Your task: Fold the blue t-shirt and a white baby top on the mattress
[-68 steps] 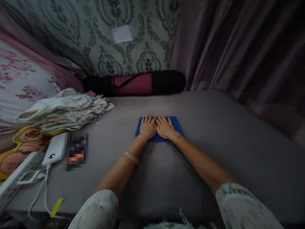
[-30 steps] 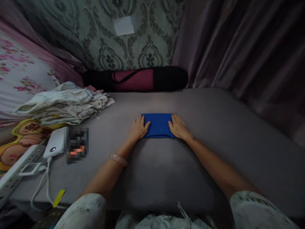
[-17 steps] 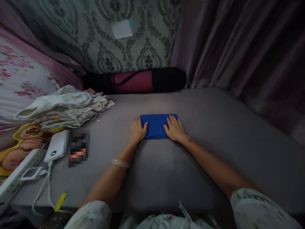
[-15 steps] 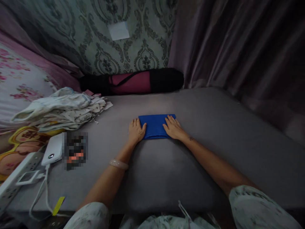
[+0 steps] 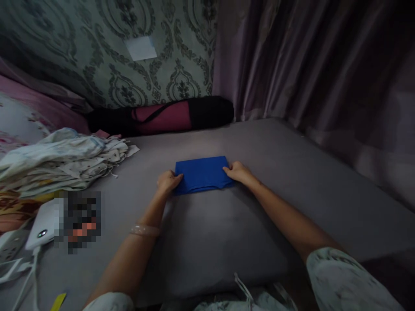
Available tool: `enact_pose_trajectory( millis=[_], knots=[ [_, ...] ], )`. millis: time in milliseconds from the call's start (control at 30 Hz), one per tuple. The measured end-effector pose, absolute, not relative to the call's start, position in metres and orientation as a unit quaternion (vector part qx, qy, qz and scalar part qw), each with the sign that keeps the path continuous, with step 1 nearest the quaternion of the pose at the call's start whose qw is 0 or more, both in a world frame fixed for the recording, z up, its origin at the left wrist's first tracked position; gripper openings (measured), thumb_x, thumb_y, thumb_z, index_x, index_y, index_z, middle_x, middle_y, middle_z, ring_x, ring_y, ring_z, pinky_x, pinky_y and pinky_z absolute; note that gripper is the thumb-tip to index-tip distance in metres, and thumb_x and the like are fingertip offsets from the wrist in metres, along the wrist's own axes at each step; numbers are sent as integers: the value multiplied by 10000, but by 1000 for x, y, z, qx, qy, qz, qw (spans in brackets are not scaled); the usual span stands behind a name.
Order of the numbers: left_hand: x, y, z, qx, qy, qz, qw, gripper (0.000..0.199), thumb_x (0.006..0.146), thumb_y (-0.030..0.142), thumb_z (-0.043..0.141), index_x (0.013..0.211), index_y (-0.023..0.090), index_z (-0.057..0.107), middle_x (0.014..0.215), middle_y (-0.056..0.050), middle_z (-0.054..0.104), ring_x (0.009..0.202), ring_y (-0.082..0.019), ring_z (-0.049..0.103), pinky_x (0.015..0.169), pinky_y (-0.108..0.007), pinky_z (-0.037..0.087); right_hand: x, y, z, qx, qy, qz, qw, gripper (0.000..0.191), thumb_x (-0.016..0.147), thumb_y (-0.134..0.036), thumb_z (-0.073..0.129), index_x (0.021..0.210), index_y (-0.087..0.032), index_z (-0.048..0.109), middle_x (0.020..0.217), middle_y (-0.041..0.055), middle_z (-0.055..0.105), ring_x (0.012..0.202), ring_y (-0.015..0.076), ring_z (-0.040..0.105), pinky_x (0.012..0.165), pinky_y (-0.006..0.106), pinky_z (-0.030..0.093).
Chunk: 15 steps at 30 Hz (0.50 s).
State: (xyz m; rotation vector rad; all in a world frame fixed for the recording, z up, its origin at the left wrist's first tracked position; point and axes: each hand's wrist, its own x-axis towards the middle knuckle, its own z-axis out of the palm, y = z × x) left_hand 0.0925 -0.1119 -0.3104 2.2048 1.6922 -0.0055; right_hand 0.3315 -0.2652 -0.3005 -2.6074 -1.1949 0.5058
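Observation:
A folded blue cloth (image 5: 202, 173) forms a flat rectangle over the middle of the grey sheet (image 5: 201, 233). My left hand (image 5: 168, 180) pinches its left edge, thumb on top and fingers curled beneath. At the opposite edge, my right hand (image 5: 237, 171) grips the cloth the same way, its thumb on the upper face. The cloth's near edge shows loose, slightly wavy layers.
A pile of light clothes (image 5: 71, 160) lies at the left, with a white power bank (image 5: 43, 224), cables and a power strip (image 5: 13, 245) nearer me. A black and pink long bag (image 5: 165, 116) rests along the patterned wall. Curtains hang at the right.
My hands went from lying flat on the blue cloth to gripping its two side edges. The view has shifted, so the surroundings appear further left.

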Motion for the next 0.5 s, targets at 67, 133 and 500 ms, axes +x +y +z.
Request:
enact_pose_trajectory(
  millis=[67, 133, 500],
  knots=[
    [96, -113, -310, 779, 600, 0, 180, 383, 805, 504, 525, 947, 178, 667, 1130, -184, 667, 1098, -349, 601, 826, -384, 473, 324, -263, -301, -888, -417, 157, 115, 366, 853, -494, 509, 941, -197, 703, 964, 134, 710, 908, 283, 670, 742, 351, 500],
    [99, -115, -310, 780, 599, 13, 179, 308, 794, 459, 550, 868, 183, 665, 1075, -173, 687, 1057, -338, 622, 790, -362, 480, 319, -260, -301, -887, -422, 140, 122, 351, 858, -454, 517, 1024, -188, 676, 1043, 140, 692, 963, 280, 656, 779, 352, 498],
    [99, -107, -303, 644, 620, 159, 419, 157, 721, 311, 644, 739, 164, 593, 573, -9, 591, 564, -173, 606, 475, -228, 429, 325, -247, -295, -828, -246, 340, 372, 291, 879, -423, 527, 759, -170, 606, 650, 34, 624, 613, 151, 629, 542, 239, 511]
  ],
)
